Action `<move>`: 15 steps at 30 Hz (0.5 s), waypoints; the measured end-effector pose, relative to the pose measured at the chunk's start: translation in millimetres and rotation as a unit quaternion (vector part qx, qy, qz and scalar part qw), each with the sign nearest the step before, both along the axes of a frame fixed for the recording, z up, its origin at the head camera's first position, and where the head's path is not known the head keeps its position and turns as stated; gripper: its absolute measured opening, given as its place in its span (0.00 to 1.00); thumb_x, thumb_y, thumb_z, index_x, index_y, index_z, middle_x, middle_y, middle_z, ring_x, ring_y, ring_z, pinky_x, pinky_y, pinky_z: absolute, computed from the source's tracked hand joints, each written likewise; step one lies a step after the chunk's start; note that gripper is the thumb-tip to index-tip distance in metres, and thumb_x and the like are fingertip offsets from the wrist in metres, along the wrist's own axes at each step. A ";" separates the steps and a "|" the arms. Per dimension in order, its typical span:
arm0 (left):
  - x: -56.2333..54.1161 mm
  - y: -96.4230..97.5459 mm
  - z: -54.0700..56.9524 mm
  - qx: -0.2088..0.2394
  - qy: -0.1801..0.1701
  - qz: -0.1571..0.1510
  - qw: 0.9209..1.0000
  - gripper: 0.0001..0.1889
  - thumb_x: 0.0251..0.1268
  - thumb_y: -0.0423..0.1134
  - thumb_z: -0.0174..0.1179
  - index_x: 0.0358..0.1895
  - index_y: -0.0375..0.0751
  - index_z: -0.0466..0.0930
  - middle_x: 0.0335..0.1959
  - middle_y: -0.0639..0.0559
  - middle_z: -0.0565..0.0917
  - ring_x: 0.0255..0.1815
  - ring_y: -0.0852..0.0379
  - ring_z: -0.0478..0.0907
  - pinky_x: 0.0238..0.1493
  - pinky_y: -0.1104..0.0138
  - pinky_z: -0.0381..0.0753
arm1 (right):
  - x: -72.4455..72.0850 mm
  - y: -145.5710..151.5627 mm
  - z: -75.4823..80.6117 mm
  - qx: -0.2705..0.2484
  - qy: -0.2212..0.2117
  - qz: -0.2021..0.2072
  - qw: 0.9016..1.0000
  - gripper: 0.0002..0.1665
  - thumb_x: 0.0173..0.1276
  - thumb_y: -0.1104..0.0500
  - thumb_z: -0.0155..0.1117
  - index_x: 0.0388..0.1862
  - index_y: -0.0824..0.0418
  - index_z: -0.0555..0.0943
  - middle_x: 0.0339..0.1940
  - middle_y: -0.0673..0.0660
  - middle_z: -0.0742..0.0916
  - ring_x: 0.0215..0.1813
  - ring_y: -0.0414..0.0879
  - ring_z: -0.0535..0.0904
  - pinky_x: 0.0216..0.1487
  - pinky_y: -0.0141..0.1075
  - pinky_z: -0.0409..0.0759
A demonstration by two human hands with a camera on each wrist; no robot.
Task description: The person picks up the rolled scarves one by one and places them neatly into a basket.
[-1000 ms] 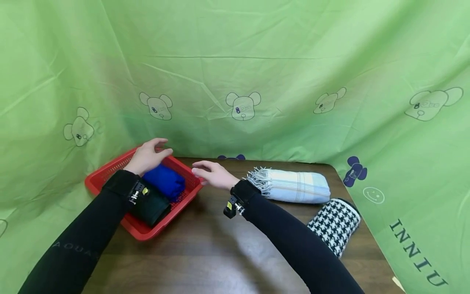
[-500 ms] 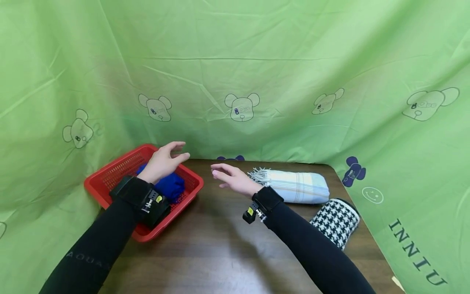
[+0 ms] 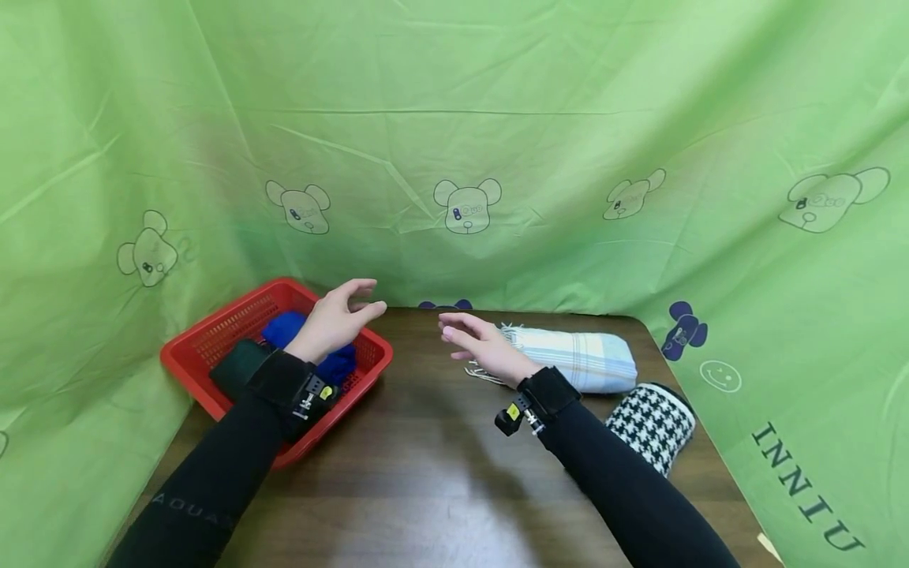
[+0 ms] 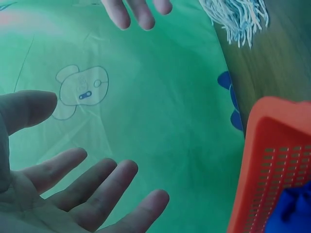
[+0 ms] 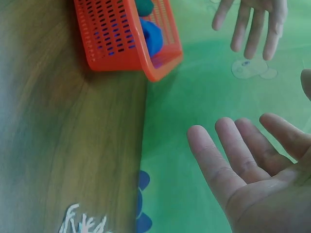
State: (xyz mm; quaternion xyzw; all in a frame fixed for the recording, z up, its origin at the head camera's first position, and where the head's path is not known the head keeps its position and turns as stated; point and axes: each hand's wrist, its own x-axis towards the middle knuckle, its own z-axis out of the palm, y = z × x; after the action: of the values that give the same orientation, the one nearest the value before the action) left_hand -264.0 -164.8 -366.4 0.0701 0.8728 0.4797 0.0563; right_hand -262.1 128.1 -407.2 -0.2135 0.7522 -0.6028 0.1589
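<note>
In the head view, my left hand (image 3: 332,322) hovers over the right part of a red plastic basket (image 3: 206,329), fingers loosely spread and holding nothing. Inside the basket lie a bundle of blue cloth (image 3: 282,327) and a dark green rolled cloth (image 3: 240,367), both partly hidden by my left hand and forearm. My right hand (image 3: 490,347) is in the air beside a pale blue and white plaid scarf (image 3: 575,359), covering part of its fringe. The right wrist view shows that hand's fingers (image 5: 209,153) extended with nothing in them.
A black and white houndstooth roll (image 3: 655,426) lies at the table's right side, partly behind my right forearm. The brown wooden table (image 3: 398,473) ends at a green curtain (image 3: 398,142) printed with bear faces, which rises behind and on both sides.
Both hands have moved to the right, the left from deeper over the basket and the right from near the basket's edge toward the plaid scarf. The dark green cloth shows differently behind the arm.
</note>
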 end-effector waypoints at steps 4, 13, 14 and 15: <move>2.3 9.3 -3.1 0.017 0.018 0.005 1.000 0.33 0.81 0.50 0.61 0.82 0.45 0.65 0.80 0.38 0.70 0.77 0.40 0.73 0.74 0.43 0.74 | 2.3 9.0 3.4 -0.012 0.003 -0.016 1.000 0.29 0.88 0.61 0.52 0.81 0.72 0.66 0.78 0.72 0.73 0.76 0.68 0.72 0.69 0.57 0.80; 5.0 34.1 -12.3 0.050 0.052 0.022 0.997 0.33 0.79 0.51 0.65 0.80 0.46 0.68 0.77 0.41 0.74 0.73 0.43 0.77 0.69 0.45 0.80 | 2.2 28.1 3.8 -0.026 0.007 -0.049 0.998 0.29 0.88 0.61 0.52 0.81 0.70 0.66 0.77 0.71 0.74 0.76 0.67 0.72 0.70 0.59 0.78; 5.2 36.4 -13.0 0.053 0.053 0.024 0.997 0.33 0.78 0.51 0.65 0.80 0.46 0.69 0.77 0.42 0.74 0.73 0.43 0.77 0.68 0.46 0.80 | 1.6 30.2 3.7 -0.029 0.007 -0.052 0.998 0.29 0.88 0.60 0.52 0.81 0.71 0.66 0.78 0.71 0.74 0.76 0.68 0.72 0.70 0.59 0.78; 5.0 38.6 -14.0 0.054 0.055 0.025 0.997 0.33 0.78 0.51 0.65 0.80 0.46 0.69 0.77 0.42 0.75 0.73 0.43 0.77 0.68 0.46 0.80 | 1.2 32.2 3.6 -0.034 0.008 -0.055 0.998 0.29 0.88 0.60 0.52 0.81 0.71 0.65 0.78 0.71 0.74 0.76 0.69 0.71 0.70 0.59 0.78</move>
State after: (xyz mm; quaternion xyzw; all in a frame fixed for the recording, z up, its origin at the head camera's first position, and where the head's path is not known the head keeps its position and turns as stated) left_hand -259.0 -126.2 -380.4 0.0772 0.8490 0.5226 -0.0073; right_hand -260.9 160.3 -403.5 -0.1819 0.7433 -0.6338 0.1126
